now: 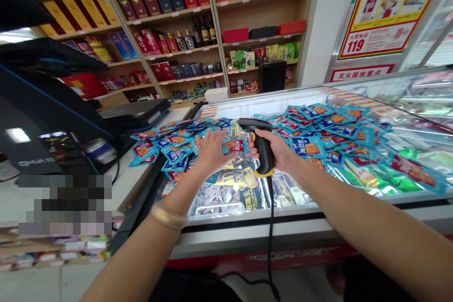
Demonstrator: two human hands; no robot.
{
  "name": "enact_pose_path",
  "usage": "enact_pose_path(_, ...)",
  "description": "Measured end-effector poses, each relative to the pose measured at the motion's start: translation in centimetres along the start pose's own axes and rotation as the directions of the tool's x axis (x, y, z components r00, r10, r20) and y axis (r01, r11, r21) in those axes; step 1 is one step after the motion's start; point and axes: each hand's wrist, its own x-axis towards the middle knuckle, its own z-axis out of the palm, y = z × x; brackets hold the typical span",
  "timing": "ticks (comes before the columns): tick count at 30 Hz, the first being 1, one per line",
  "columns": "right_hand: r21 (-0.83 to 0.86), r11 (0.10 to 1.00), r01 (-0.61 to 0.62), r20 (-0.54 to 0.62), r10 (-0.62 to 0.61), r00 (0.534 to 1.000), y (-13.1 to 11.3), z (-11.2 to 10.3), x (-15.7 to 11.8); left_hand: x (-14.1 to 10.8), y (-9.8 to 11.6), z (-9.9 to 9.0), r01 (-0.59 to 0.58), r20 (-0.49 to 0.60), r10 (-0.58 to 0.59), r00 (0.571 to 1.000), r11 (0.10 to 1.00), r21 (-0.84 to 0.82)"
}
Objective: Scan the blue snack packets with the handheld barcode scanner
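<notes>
My right hand (271, 148) is wrapped round the handle of a black and yellow barcode scanner (264, 151), whose cable hangs down in front of the freezer. Beside it, my left hand (212, 148) is spread with its fingers apart, close to a small blue and red snack packet (235, 146) lying on the glass top. Whether the hand touches that packet I cannot tell. A pile of similar blue packets (177, 148) lies to the left, partly behind my left hand. A larger pile (329, 127) spreads over the glass at the right.
The glass-topped freezer (226, 224) has a pale front edge. At the left stand a checkout machine (46, 104), a phone (56, 148) and a tin (101, 151). Shelves (170, 14) of boxes and bottles rise behind. A black box (272, 75) stands at the freezer's back edge.
</notes>
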Motion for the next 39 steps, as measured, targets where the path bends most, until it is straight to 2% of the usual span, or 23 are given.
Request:
enact_pose_path(1,0.004,1.0,0.0,0.0,0.0,1.0,-0.1,0.0,0.0,0.6,0.2,0.0,-0.068,0.084,0.067,0.994,0.998,0.008)
enact_pose_path(3,0.014,1.0,0.001,-0.004,-0.001,1.0,-0.2,-0.2,0.1,1.7,0.3,0.1,-0.128,0.197,0.122,0.973,0.991,0.022)
enact_pose_path(6,0.019,1.0,0.014,-0.016,-0.014,1.0,-0.3,-0.4,0.3,2.5,0.2,0.6,-0.139,0.203,0.132,0.97,0.99,0.019)
enact_pose_path(12,0.016,0.999,0.033,-0.013,-0.033,0.999,-0.5,-0.1,0.1,1.9,0.6,1.6,-0.255,-0.002,0.255,0.967,0.966,0.046)
enact_pose_path(15,0.036,0.998,0.054,-0.009,-0.054,0.999,-0.5,0.0,-0.1,1.7,1.1,1.4,-0.128,-0.16,0.121,0.98,0.991,-0.036)
enact_pose_path(17,0.043,0.997,0.065,0.005,-0.065,0.998,-0.5,0.0,-0.2,1.7,1.2,1.3,-0.031,-0.275,-0.026,0.961,0.979,-0.201)
enact_pose_path(18,0.042,0.997,0.068,0.017,-0.069,0.997,-0.4,0.0,-0.3,1.7,1.2,1.3,-0.013,-0.31,-0.094,0.946,0.946,-0.325)
enact_pose_path(19,0.038,0.997,0.067,0.03,-0.068,0.997,-0.3,0.0,-0.3,1.7,1.3,1.4,-0.014,-0.316,-0.153,0.936,0.883,-0.469)
enact_pose_path(20,0.032,0.998,0.062,0.04,-0.063,0.997,-0.2,0.0,-0.4,1.7,1.3,1.5,-0.023,-0.296,-0.207,0.933,0.784,-0.62)
enact_pose_path(22,0.016,0.999,0.048,0.051,-0.049,0.998,0.0,0.2,-0.5,1.7,1.5,1.8,-0.014,-0.184,-0.296,0.937,0.497,-0.868)
enact_pose_path(23,0.005,0.999,0.039,0.055,-0.039,0.998,0.0,0.3,-0.6,1.7,1.6,1.9,0.008,-0.109,-0.324,0.94,0.341,-0.94)
enact_pose_path(25,-0.023,0.999,0.027,0.064,-0.025,0.998,0.1,0.5,-0.8,1.7,1.8,2.0,0.057,0.026,-0.342,0.939,0.081,-0.995)
enact_pose_path(26,-0.036,0.999,0.025,0.068,-0.022,0.997,0.2,0.6,-0.9,1.7,1.9,2.0,0.076,0.074,-0.331,0.941,-0.006,-0.997)
enact_pose_path(28,-0.057,0.998,0.023,0.064,-0.019,0.998,0.2,0.7,-1.0,1.7,1.9,2.0,0.087,0.111,-0.299,0.948,-0.092,-0.992)
enact_pose_path(31,-0.079,0.997,0.016,0.041,-0.013,0.999,0.2,0.6,-0.9,1.7,1.7,1.9,0.053,0.074,-0.301,0.951,-0.076,-0.996)
enact_pose_path(37,-0.137,0.99,-0.032,0.02,0.035,0.999,0.5,0.4,-0.7,1.8,1.0,1.7,-0.03,-0.069,-0.367,0.928,0.111,-0.993)
enact_pose_path(39,-0.161,0.986,-0.044,0.025,0.049,0.998,0.6,0.4,-0.7,1.9,0.8,1.6,-0.044,-0.098,-0.385,0.918,0.148,-0.988)
